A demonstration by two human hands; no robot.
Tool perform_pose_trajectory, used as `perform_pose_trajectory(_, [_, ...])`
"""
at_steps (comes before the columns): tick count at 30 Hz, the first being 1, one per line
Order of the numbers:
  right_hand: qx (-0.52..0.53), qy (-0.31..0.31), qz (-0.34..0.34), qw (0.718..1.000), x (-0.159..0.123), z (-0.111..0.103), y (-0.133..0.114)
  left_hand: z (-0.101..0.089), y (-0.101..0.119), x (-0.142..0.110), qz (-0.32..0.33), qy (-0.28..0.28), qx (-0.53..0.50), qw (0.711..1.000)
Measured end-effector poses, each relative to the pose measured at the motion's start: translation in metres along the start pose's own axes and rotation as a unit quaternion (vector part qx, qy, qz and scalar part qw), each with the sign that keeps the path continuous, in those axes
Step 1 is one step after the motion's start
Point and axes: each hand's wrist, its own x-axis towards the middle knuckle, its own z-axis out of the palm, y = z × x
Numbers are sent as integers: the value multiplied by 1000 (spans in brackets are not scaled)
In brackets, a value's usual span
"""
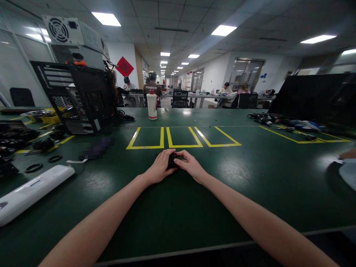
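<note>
Both my arms reach forward over the dark green table (pixel 256 177). My left hand (pixel 160 165) and my right hand (pixel 191 164) meet in the middle, their fingers closed around a small black object (pixel 171 160). The hands mostly hide it, so I cannot tell what it is. It rests on or just above the table, right in front of three yellow taped boxes (pixel 181 138).
An open black computer case (pixel 79 96) with a grey power supply (pixel 73 39) on top stands at the left. A white power strip (pixel 30 193), black rings and parts lie nearby. A white cup (pixel 152 105) stands farther back. Cables (pixel 283 123) lie right; another person's arm (pixel 355 167) shows at the right edge.
</note>
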Motion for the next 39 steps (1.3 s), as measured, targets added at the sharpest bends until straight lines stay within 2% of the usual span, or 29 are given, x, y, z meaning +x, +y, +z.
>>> perform_pose_trajectory(11, [1, 27, -8, 1000, 3, 1, 2, 5, -4, 0, 4, 13, -5, 1000])
perform_pose_trajectory(17, [10, 3, 26, 1000, 2, 0, 1, 2, -3, 0, -3, 4, -9, 1000])
perform_pose_trajectory(25, [-10, 6, -8, 1000, -1, 1, 3, -1, 0, -1, -2, -1, -3, 1000])
perform_pose_trajectory(31, [-10, 18, 9, 1000, 1, 1, 3, -1, 0, -2, 2, 0, 3, 1000])
perform_pose_trajectory(35, [7, 0, 29, 1000, 1, 1, 0, 0, -1, -2, 0, 2, 5, 1000])
perform_pose_trajectory(39, [26, 0, 15, 1000, 1, 1, 2, 2, -3, -2, 6, 10, 8, 1000])
